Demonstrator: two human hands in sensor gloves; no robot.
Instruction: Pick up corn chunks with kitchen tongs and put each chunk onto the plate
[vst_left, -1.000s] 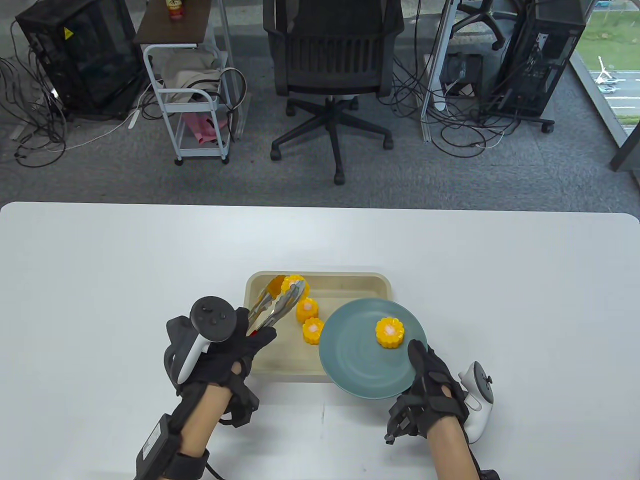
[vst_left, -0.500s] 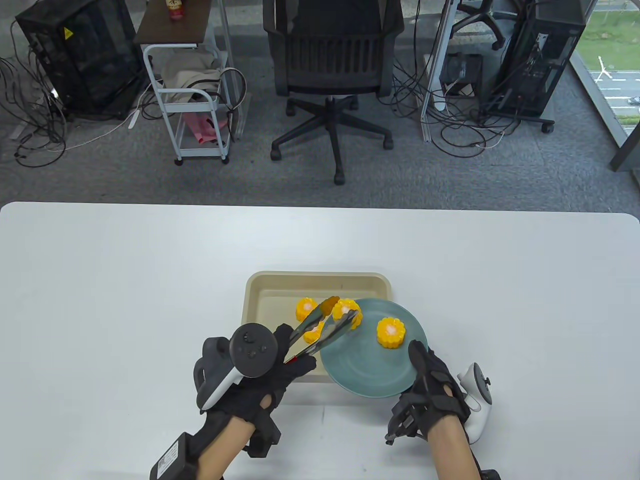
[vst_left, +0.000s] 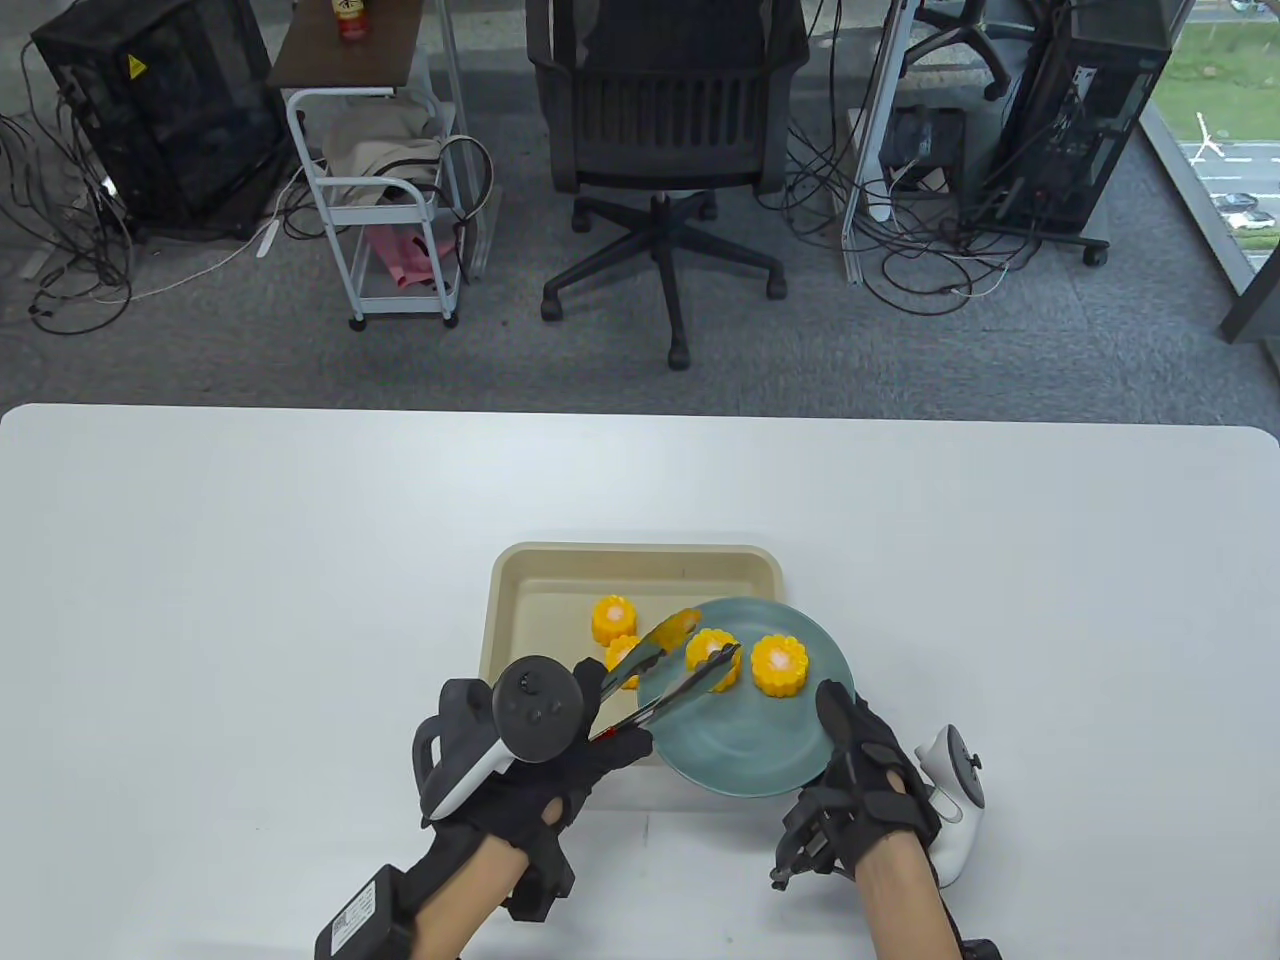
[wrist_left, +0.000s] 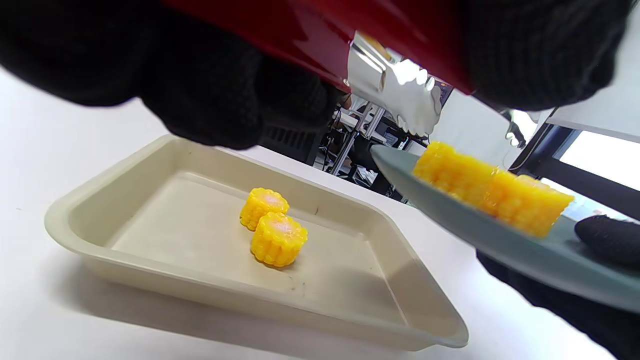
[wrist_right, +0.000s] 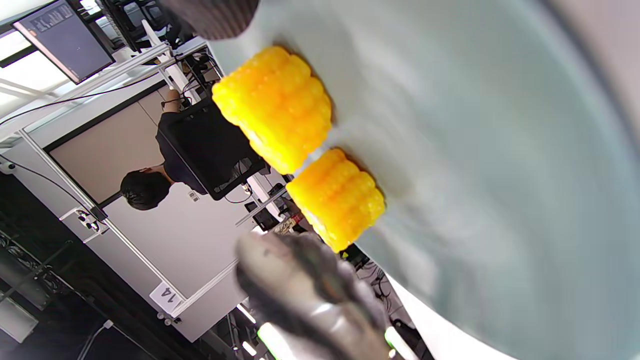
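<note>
Tongs (vst_left: 665, 670) carried farther over plate (vst_left: 745, 740), left hand (vst_left: 560, 750) gripping them.

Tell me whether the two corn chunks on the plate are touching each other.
Cannot tell. In the table view a thin strip of plate seems to separate the tong-side chunk from the other chunk, but both wrist views show them meeting edge to edge.

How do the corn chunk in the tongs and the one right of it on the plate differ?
The tongs' corn chunk, flanked by tongs in the left hand, sits near the plate's left edge; the right chunk lies free, nearer the middle. Both are yellow and upright.
</note>
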